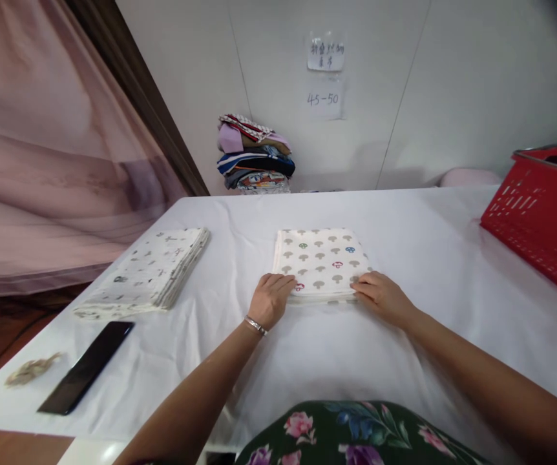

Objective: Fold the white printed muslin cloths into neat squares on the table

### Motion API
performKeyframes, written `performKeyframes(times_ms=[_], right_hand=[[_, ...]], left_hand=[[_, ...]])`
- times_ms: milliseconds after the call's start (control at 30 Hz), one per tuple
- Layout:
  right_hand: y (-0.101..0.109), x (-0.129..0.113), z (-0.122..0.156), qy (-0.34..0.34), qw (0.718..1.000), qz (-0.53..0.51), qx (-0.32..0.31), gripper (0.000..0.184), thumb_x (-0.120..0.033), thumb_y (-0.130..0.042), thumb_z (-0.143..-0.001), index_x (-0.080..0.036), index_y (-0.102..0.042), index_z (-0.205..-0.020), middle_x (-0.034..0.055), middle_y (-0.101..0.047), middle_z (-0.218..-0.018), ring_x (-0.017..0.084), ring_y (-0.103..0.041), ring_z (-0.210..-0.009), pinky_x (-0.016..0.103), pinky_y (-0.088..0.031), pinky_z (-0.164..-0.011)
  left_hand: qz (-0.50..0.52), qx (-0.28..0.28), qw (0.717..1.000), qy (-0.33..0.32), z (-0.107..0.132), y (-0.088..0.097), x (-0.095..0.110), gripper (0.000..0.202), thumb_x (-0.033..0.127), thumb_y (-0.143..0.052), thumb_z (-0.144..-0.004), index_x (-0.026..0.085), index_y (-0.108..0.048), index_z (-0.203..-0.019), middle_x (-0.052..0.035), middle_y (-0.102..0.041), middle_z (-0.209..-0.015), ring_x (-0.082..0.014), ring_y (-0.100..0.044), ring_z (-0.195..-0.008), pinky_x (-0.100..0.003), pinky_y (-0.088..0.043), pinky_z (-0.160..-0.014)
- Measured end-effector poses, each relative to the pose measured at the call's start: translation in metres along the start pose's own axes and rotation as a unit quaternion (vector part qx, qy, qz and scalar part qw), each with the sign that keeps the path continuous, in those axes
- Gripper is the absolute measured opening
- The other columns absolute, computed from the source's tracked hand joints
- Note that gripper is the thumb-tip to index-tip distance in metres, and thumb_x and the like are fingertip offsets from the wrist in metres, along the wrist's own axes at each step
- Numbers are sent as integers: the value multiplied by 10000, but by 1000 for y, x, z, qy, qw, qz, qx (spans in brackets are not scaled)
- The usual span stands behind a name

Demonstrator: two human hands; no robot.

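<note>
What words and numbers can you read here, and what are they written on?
"45-50": handwritten on the lower white paper sign on the pale grey wall.
"折叠织物 桌布": my best reading of the slightly blurred handwriting on the upper white paper sign.
I can't make out any words on the folded white cloth printed with mushrooms or the red plastic basket.

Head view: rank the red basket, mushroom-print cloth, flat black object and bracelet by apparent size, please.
1. Red basket, though cut off by the frame
2. Mushroom-print cloth
3. Flat black object
4. Bracelet
</note>
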State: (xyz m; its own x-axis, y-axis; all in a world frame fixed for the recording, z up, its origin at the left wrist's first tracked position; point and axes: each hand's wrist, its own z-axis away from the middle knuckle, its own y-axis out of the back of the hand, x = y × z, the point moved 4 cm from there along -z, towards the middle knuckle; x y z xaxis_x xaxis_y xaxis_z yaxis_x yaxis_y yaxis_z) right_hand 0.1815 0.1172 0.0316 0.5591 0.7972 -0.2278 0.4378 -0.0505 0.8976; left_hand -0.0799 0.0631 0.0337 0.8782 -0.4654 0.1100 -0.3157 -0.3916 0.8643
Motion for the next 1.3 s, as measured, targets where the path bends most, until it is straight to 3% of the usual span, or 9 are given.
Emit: performKeyframes(times_ms=[133, 300, 467, 567, 633, 733, 900, 1067, 1300], right_hand=[[2, -4, -2, 6, 1000, -1, -18, 242, -290, -404, -908, -226, -634, -871, 48, -581, -804, 176, -525, -727, 315, -418, -631], [-4, -5, -1, 6, 1000, 18, 22, 286, -290, -377, -919, -222, -622, -788, 47, -573, -765, 174, -523, -687, 319, -413, -601], [-9, -5, 5, 13, 999, 14, 43, 236, -288, -401, -908, -240, -628, -863, 50, -592, -810, 185, -547, -714, 344, -444, -625], [-5, -7, 4, -2, 1000, -10, 30, 245, -297, -397, -908, -243, -623, -831, 49, -597, -806, 193, -555, -722, 361, -462, -623], [-2, -8, 0, -22, 999, -38, 16, 266, -306, -392, -909, -243, -617, -781, 45, -603, -810, 194, -565, -742, 360, -477, -620], [0, -12, -13, -43, 996, -72, 14, 252, -310, -390, -912, -256, -627, -848, 38, -622, -945, 198, -576, -888, 361, -506, -711], [-21, -27, -39, 35, 999, -24, -21, 333, -370, -400, -911, -243, -538, -1185, 68, -511, -1284, 241, -450, -1194, 446, -428, -955], [-48, -34, -39, 81, 993, 61, -51, 522, -447, -437, -885, -214, -376, -1348, 97, -390, -1395, 269, -316, -1297, 495, -323, -1040], [-54, -31, -34, 77, 990, 89, -75, 576, -483, -394, -889, -203, -313, -1386, 86, -328, -1433, 249, -239, -1332, 466, -273, -1071]], left_hand=[[-15, 4, 1000, -8, 1, 4, -6, 415, 38, -395, -799, 222, -595, -1113, -36, -659, -1078, -188, -575, -998, -394, -439, -881], [-50, 15, 998, -29, 2, 3, -14, 371, 82, -412, -834, 247, -602, -1107, -24, -603, -1193, -229, -462, -1192, -458, -390, -964], [28, -18, 999, -12, 17, -12, -20, 469, 16, -385, -770, 194, -575, -1160, -60, -589, -1210, -197, -447, -1215, -426, -446, -951], [88, -33, 995, 19, 21, -8, -21, 554, -17, -404, -674, 175, -574, -1165, -61, -565, -1242, -198, -406, -1252, -424, -425, -997], [146, -58, 986, 58, 18, -1, -21, 530, 19, -448, -666, 192, -590, -1146, -45, -572, -1233, -205, -422, -1242, -402, -438, -993], [230, -68, 954, 180, 6, 9, -29, 377, 168, -510, -754, 236, -613, -1110, -10, -614, -1172, -192, -541, -1118, -341, -480, -937], [175, -55, 902, 392, -29, 2, -55, 268, 388, -508, -816, 233, -655, -979, -18, -681, -974, -171, -631, -888, -280, -496, -807], [125, -69, 884, 445, -59, -23, -74, 268, 387, -536, -788, 186, -625, -941, -90, -652, -1018, -220, -611, -927, -312, -463, -776], [105, -85, 862, 489, -73, -39, -83, 304, 434, -529, -782, 173, -572, -931, -122, -645, -1008, -246, -603, -933, -320, -439, -754]])
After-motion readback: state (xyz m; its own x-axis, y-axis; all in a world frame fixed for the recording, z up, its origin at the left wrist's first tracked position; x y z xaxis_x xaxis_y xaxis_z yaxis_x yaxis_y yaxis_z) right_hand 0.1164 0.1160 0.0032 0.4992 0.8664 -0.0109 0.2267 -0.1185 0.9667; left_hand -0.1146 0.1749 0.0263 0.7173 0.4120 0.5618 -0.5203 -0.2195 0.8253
